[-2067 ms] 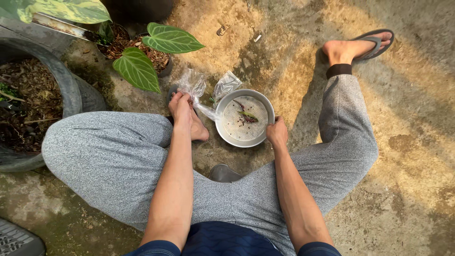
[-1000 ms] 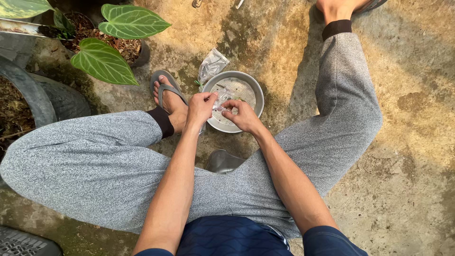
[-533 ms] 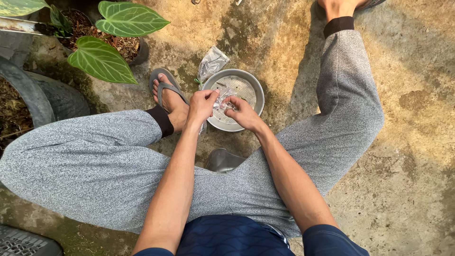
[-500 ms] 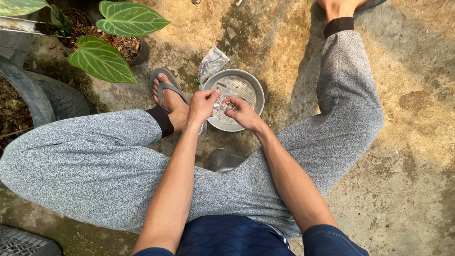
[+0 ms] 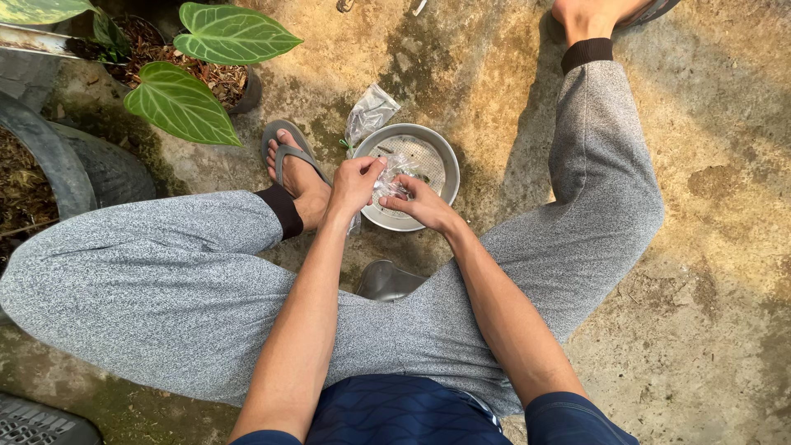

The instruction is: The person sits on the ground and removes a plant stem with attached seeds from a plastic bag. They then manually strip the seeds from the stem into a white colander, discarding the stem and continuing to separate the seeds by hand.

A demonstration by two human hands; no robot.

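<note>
over at nine o'clock, past my foot, sit the leaves. my left hand pinches the clear bag shut-fingered at its left edge, above the bowl. my right hand grips the bag's other side, fingers closed. best i keep the bag low over the bowl and pull evenly, so nothing spills past the rim. a second bag lies at eleven o'clock of the bowl.

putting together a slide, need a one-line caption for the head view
Seated on concrete, both hands, left hand and right hand, hold a small clear plastic bag over a metal bowl.
</note>
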